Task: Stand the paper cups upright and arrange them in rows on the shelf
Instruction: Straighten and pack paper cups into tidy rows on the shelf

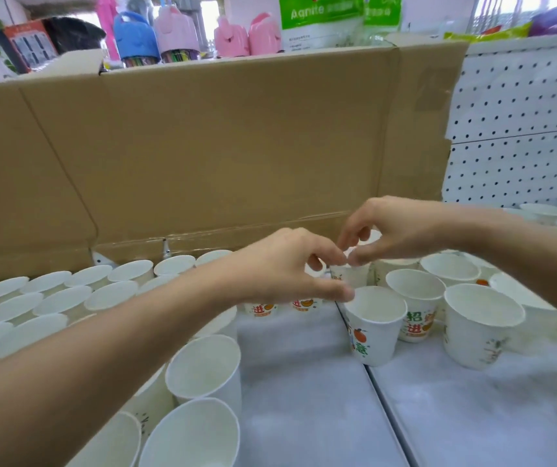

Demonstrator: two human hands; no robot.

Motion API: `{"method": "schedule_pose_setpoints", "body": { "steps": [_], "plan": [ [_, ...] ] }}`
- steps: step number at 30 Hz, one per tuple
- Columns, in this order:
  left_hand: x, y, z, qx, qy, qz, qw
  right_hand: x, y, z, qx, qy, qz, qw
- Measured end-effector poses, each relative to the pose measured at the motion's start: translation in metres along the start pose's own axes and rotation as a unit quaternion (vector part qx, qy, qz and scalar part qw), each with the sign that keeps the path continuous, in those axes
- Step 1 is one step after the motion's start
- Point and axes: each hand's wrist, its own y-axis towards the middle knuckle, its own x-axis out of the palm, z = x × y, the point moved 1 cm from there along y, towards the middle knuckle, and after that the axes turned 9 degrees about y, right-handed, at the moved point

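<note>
The right hand (pixel 395 227), its arm reaching in from the right, curls its fingers down and pinches the rim of a small white printed paper cup (pixel 351 276) standing upright on the pale grey metal shelf (pixel 304 382). The left hand (pixel 287 267), forearm stretched forward, curls beside the same cup; I cannot tell if it grips. Rows of plain white paper cups (pixel 64 299) stand to the left, before a brown cardboard sheet (pixel 219 146).

Matt white paper cups (pixel 374 326), plain brown cardboard (pixel 223 146), smooth white shelf (pixel 304 382).

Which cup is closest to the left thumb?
The cup with the orange fruit print, frontmost in the middle; its rim lies beside the thumb of the left hand.
</note>
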Motion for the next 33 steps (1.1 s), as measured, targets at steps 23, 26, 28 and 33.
{"method": "schedule_pose_setpoints", "body": {
  "steps": [23, 26, 28, 33],
  "plan": [
    [0.005, -0.022, -0.010, -0.167, 0.258, -0.010, 0.952, 0.037, -0.007, -0.024, 0.037, -0.038, -0.034, 0.998],
    [0.010, -0.024, -0.012, -0.163, 0.307, -0.009, 0.937, 0.052, 0.001, -0.025, 0.046, -0.045, -0.044, 0.997],
    [0.009, -0.025, -0.017, -0.170, 0.291, -0.014, 0.941, 0.054, -0.001, -0.024, 0.052, -0.041, -0.043, 0.997],
    [0.005, -0.029, -0.032, -0.174, 0.212, -0.036, 0.961, 0.056, -0.004, -0.026, 0.049, -0.042, -0.037, 0.997]
  ]
}}
